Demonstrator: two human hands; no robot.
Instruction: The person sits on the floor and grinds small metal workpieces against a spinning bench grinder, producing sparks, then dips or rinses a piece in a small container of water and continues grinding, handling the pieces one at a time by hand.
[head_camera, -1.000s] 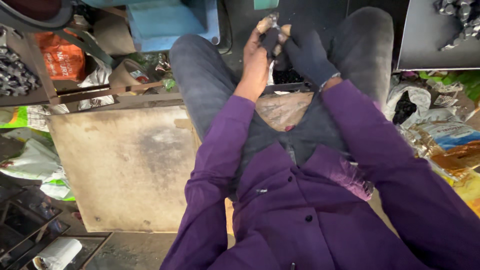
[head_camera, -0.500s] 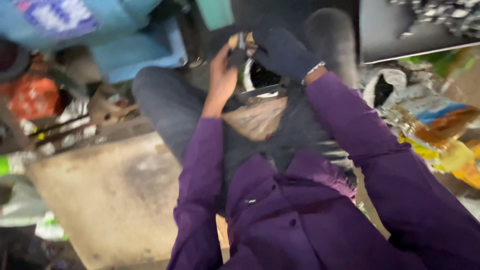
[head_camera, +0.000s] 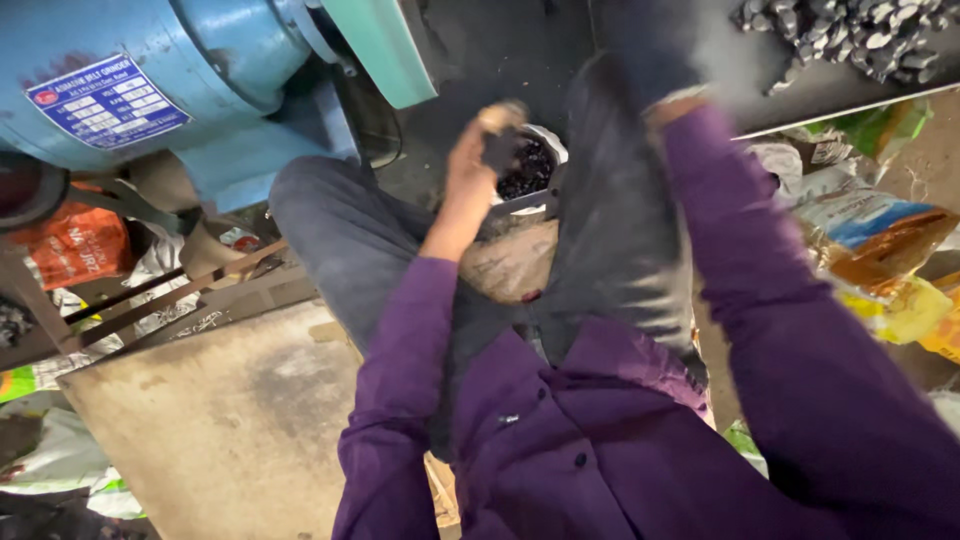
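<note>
- A small dark piece (head_camera: 500, 150) sits pinched in the left hand (head_camera: 475, 160), just above a tub (head_camera: 528, 170) of dark bits between the knees.
- The gloved right hand (head_camera: 650, 50) blurs; grip unclear.
- A blue machine (head_camera: 170, 80) stands on the left, over a dusty floor (head_camera: 210, 420).

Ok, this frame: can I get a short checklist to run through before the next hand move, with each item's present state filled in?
1. Left hand grips a small dark piece: ok.
2. Left hand over the container of dark pieces: ok.
3. Right hand gloved: ok, but blurred.
4. Right hand holds anything: cannot tell.
5. Container sits steady between the knees: cannot tell.
6. Blue grinder machine apart from both hands: ok.
</note>
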